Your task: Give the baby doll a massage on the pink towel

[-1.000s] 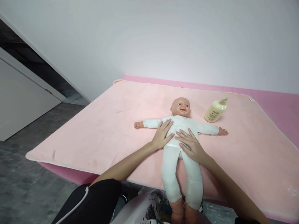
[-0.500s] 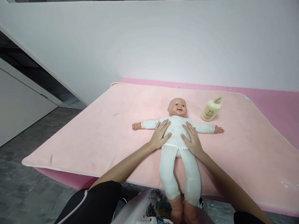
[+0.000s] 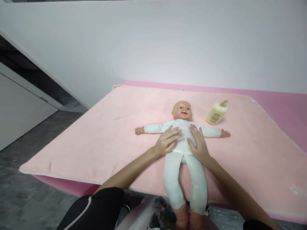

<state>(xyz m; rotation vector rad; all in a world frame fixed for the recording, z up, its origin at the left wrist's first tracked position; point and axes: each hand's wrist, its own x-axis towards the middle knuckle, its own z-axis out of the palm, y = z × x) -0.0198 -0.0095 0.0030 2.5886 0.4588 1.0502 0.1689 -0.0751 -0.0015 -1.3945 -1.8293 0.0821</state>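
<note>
A baby doll (image 3: 184, 140) in a white cloth suit lies face up, its arms stretched out sideways and its feet past the near edge of the pink mat. My left hand (image 3: 167, 140) rests on the left side of its torso, fingers extended across the chest. On the other side of the torso lies my right hand (image 3: 198, 143), flat with the fingers pointing up toward the doll's shoulder and the thumb apart. Neither hand grips anything. Beyond the doll's outstretched arm at the right stands a pale yellow pump bottle (image 3: 216, 113).
The pale pink mat (image 3: 96, 140) covers a darker pink surface (image 3: 283, 108). A white wall panel (image 3: 153, 41) rises behind it. Grey floor (image 3: 31, 188) shows at the left, beside a white panel (image 3: 21, 108).
My left hand has turned inward, its fingers now reaching further right across the doll's chest and its thumb no longer showing. My right hand has shifted only slightly.
</note>
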